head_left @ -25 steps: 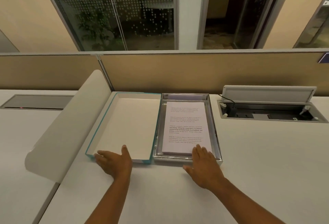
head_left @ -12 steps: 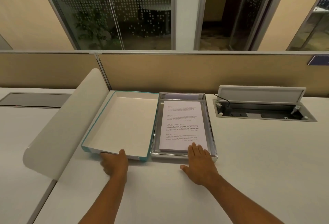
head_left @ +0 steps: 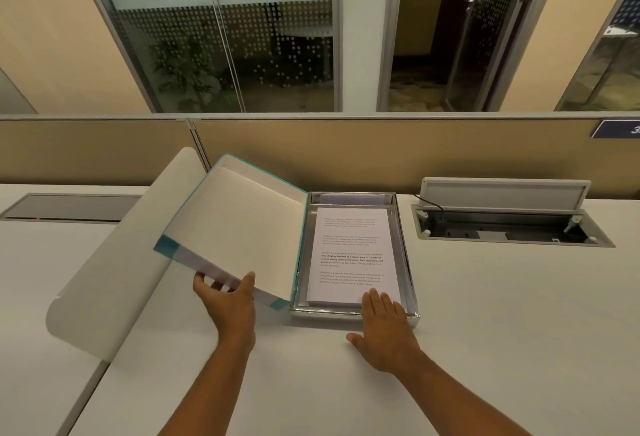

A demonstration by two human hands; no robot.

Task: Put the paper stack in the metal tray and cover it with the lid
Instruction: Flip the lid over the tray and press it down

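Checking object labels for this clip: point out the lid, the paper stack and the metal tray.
lid (head_left: 242,231): head view, on its white inner face.
paper stack (head_left: 353,255): head view, middle of the top printed sheet.
metal tray (head_left: 346,315): head view, on its near rim.

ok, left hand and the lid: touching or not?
Touching. In the head view the left hand grips the lid's near edge, thumb on the inner face and fingers wrapped underneath, with that side tilted up off the desk.

White table (head_left: 485,297), tan partition (head_left: 381,155), open cable hatch (head_left: 505,224); behind, frosted glass wall (head_left: 242,30), beige walls.
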